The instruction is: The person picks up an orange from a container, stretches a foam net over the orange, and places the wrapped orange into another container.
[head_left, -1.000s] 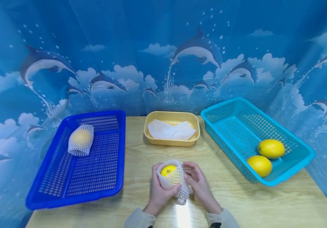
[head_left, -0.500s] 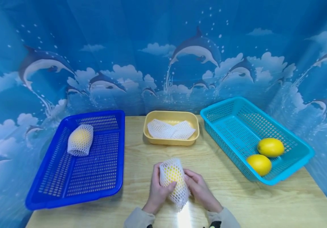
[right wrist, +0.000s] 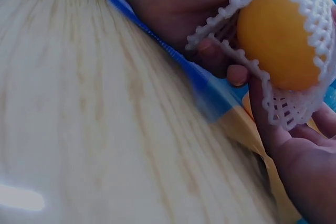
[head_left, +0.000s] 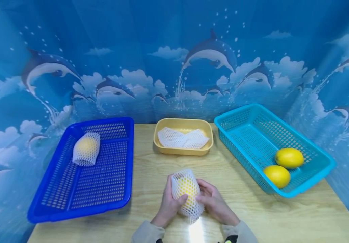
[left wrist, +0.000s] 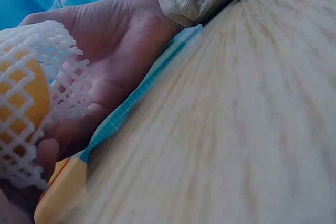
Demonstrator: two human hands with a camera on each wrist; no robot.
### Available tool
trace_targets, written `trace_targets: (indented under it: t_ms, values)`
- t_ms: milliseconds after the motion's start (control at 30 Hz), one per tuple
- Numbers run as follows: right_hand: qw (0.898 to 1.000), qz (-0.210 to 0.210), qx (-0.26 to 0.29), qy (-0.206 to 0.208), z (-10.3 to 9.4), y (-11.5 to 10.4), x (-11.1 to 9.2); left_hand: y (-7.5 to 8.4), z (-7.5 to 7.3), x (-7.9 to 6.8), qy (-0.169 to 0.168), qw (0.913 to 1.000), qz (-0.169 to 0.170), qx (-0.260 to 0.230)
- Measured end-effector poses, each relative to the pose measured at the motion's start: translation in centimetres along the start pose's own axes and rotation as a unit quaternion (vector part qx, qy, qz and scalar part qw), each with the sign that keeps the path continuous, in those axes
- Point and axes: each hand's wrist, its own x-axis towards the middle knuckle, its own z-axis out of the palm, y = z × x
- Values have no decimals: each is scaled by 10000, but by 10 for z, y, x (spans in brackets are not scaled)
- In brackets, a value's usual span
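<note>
A lemon (right wrist: pixel 278 40) sits inside a white foam net sleeve (head_left: pixel 192 211), held above the table in front of me. Yellow shows through the mesh in the head view, while one side lies bare in the right wrist view. My left hand (head_left: pixel 167 204) grips the wrapped fruit from the left, its thumb across the front. On the other side, my right hand (head_left: pixel 217 204) holds the sleeve, thumb on the mesh and fingers partly hidden behind. The loose lower end of the net hangs past the fruit.
A blue basket (head_left: pixel 130 175) at left contains one netted lemon (head_left: pixel 86 148). Flat foam nets (head_left: pixel 182 139) lie in a yellow tray (head_left: pixel 183 152) at the back. Two bare lemons (head_left: pixel 289 158) rest in a teal basket (head_left: pixel 238 158) at right. A dolphin-print curtain (head_left: pixel 174 50) hangs behind.
The net's top was open around the lemon's end; it now covers the fruit, which has been tilted. The right thumb has shifted onto the front of the mesh.
</note>
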Motion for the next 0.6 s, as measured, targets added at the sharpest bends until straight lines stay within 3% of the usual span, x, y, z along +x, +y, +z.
trace_targets:
  t_ms: [133, 433, 600]
  values:
    - [10000, 43, 36, 67, 0, -1, -1, 0, 0, 0, -40, 10000, -69, 2]
    - [9994, 172, -83, 286, 2, -3, 1, 10, 4, 8, 285, 9964, -122, 791]
    - [9995, 93, 76, 304, 4, -5, 1, 21, 6, 11, 603, 9919, -353, 1065]
